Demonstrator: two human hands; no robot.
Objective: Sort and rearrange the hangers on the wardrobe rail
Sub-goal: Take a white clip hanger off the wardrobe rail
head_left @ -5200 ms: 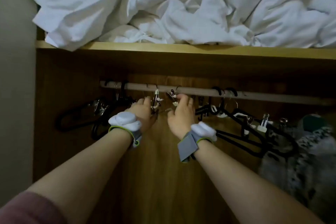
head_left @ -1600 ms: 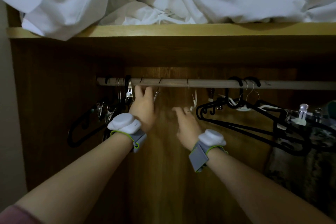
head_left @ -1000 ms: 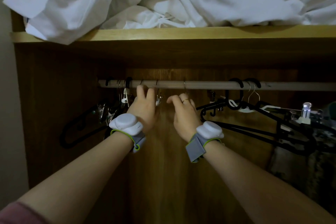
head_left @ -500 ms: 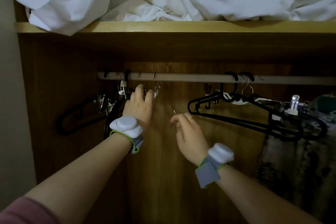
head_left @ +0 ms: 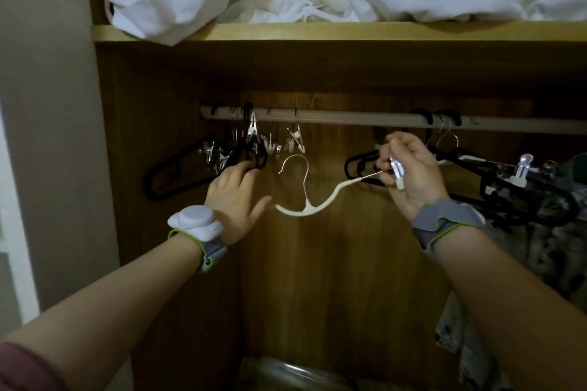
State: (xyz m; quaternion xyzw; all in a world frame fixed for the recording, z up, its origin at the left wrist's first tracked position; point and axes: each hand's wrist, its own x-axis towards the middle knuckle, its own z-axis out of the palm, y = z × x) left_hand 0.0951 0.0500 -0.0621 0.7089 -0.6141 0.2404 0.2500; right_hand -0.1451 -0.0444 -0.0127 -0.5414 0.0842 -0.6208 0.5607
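Right hand (head_left: 411, 173): fingers curled, pinching the white hanger's (head_left: 309, 205) right end and clip.
Left hand (head_left: 236, 197): fingers spread, nothing held, thumb near hanger's left tip.
Hanger: off the rail (head_left: 349, 119), below its middle.

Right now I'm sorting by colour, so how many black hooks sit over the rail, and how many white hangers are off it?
Black hooks over the rail: 4
White hanger, off the rail, pinched by the right hand: 1
Total: 5
Thin metal hooks are too dim to count.
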